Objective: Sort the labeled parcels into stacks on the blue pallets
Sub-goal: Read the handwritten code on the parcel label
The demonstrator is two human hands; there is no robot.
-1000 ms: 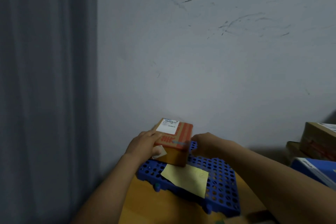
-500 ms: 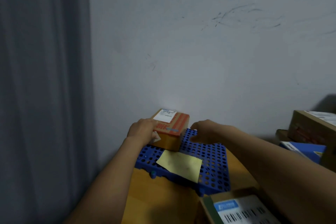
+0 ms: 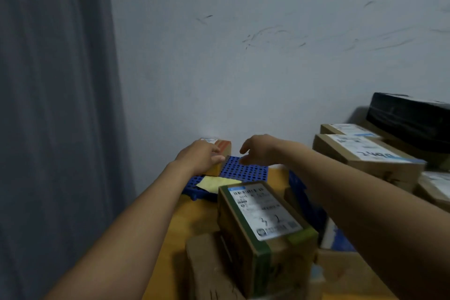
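While the small orange-striped cardboard parcel (image 3: 222, 148) is sitting on the far left corner of the blue perforated plastic pallet (image 3: 246, 171), close to the wall, the left hand (image 3: 202, 156) is lying over its top. The fingers are curling onto the lid and the thumb is pressing the near side, so this hand is holding the parcel. The right hand (image 3: 258, 151) is hovering just right of the parcel above the pallet, fingers loose and spread, grasping nothing.

The main risk is coming from that corner placement. The left hand is hiding the parcel's left edge, so I cannot tell whether it is overhanging. A dragging release could be skewing it or tipping it off the pallet.

A yellow paper note (image 3: 216, 183) is lying on the pallet's near edge, right under the left forearm, and a careless pull-back is likely sweeping it onto the orange wooden tabletop (image 3: 194, 217).

In the near middle, a tall green-taped brown cardboard box (image 3: 264, 213) is perching on other cartons between both forearms. The right forearm is passing just beside it, so an inward swing is threatening to knock it over.
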